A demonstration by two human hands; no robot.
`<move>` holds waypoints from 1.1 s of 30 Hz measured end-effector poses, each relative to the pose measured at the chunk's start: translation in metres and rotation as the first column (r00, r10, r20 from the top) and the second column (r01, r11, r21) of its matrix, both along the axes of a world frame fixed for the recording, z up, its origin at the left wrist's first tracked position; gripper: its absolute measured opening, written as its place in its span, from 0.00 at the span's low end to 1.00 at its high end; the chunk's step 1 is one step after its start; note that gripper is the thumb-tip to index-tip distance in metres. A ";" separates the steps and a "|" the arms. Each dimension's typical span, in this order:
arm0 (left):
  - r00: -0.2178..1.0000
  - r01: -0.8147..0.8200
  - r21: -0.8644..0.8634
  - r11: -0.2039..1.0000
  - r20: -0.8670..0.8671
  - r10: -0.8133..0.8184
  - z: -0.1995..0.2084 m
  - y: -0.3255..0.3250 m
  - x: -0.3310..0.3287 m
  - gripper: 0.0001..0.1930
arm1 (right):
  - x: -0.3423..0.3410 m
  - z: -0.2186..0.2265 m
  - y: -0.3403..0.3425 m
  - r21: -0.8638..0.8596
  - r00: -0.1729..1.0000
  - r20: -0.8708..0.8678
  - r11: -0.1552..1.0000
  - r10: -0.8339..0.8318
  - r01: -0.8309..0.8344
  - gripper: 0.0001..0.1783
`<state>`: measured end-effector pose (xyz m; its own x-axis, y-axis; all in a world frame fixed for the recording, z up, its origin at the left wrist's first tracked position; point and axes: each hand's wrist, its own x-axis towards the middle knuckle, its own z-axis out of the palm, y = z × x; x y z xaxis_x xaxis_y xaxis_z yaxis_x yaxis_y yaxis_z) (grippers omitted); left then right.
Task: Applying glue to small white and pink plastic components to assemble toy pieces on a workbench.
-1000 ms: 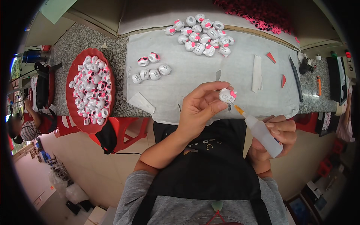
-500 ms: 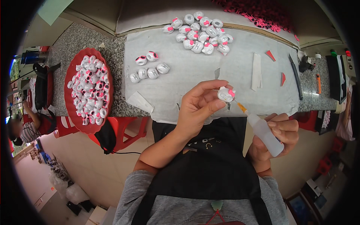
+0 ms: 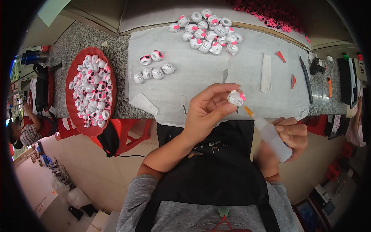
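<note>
Between the thumb and fingers of my left hand [image 3: 205, 112] is a small white cat-head piece [image 3: 234, 98] with a pink bow. My right hand [image 3: 292, 136] is wrapped round a translucent white squeeze bottle [image 3: 270, 136], tilted so that its orange nozzle [image 3: 248, 111] points up at the piece. The thin tip is at the piece's lower right edge; whether it touches, I cannot tell. Beyond my hands, a loose heap of similar cat heads [image 3: 210, 36] lies on the white sheet [image 3: 193, 85]. Several more pieces [image 3: 152, 72] stand in short rows at the left.
A red scalloped dish [image 3: 111, 112] full of white, pink and black pieces stands on the granite counter at left. Paper strips [image 3: 266, 73], red scraps [image 3: 280, 57] and a dark pen-like tool [image 3: 305, 79] lie right. Pink parts [image 3: 270, 19] cover the shelf behind. Another person [image 3: 31, 127] is far left.
My left hand has shifted slightly right with the cat-head piece, which has turned a little. The bottle stays nearly in place, its nozzle still close to the piece.
</note>
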<state>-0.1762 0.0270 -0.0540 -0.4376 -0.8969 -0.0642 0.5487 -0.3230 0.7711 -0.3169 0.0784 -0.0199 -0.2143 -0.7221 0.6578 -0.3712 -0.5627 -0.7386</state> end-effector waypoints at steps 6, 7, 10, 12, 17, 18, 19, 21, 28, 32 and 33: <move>0.987 -0.040 -0.298 0.954 0.136 0.084 -0.009 -0.001 0.000 0.16 | 0.002 0.001 0.000 0.028 1.000 0.010 0.999 0.016 -0.016 0.16; 0.987 -0.041 -0.297 0.954 0.136 0.084 -0.009 -0.001 0.001 0.16 | 0.002 0.001 0.000 0.029 1.000 0.010 0.999 0.017 -0.017 0.16; 0.978 -0.033 -0.338 0.941 0.182 0.100 -0.007 0.000 0.001 0.16 | 0.003 0.001 0.001 0.037 1.000 0.007 0.999 0.028 -0.028 0.17; 0.967 -0.028 -0.379 0.925 0.226 0.122 -0.007 -0.001 0.001 0.15 | 0.005 -0.002 0.003 0.038 0.997 0.072 0.999 -0.019 0.016 0.17; 0.963 -0.038 -0.389 0.921 0.232 0.138 -0.009 -0.004 0.003 0.15 | -0.006 0.004 0.001 0.079 0.995 0.042 0.992 0.092 -0.095 0.21; 0.961 -0.036 -0.405 0.914 0.238 0.143 -0.009 -0.005 0.003 0.15 | -0.008 0.005 0.000 0.081 0.991 0.042 0.988 0.126 -0.129 0.24; 0.961 -0.036 -0.404 0.914 0.237 0.142 -0.009 -0.006 0.003 0.15 | -0.008 0.005 -0.001 0.081 0.991 0.042 0.988 0.125 -0.128 0.24; 0.969 -0.035 -0.388 0.921 0.213 0.126 -0.010 -0.006 0.004 0.15 | -0.008 0.003 -0.003 0.065 0.993 0.035 0.992 0.110 -0.112 0.24; 0.968 -0.195 -0.176 0.965 0.125 0.218 -0.005 -0.017 0.017 0.18 | -0.025 0.002 -0.020 0.189 0.999 0.050 0.982 0.000 -0.010 0.14; 0.947 -0.273 -0.202 0.941 0.118 0.300 -0.004 -0.027 0.032 0.18 | -0.036 0.005 -0.072 0.502 0.972 0.224 0.847 0.067 -0.174 0.14; 0.941 -0.289 -0.212 0.934 0.118 0.318 -0.003 -0.028 0.034 0.18 | -0.039 0.007 -0.091 0.584 0.958 0.259 0.770 0.123 -0.257 0.14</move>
<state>-0.1418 -0.0006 -0.0571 -0.1407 -0.9872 0.0756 0.4724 0.0002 0.8814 -0.3557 -0.0126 -0.0131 -0.1034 -0.9942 0.0286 -0.1168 -0.0165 -0.9930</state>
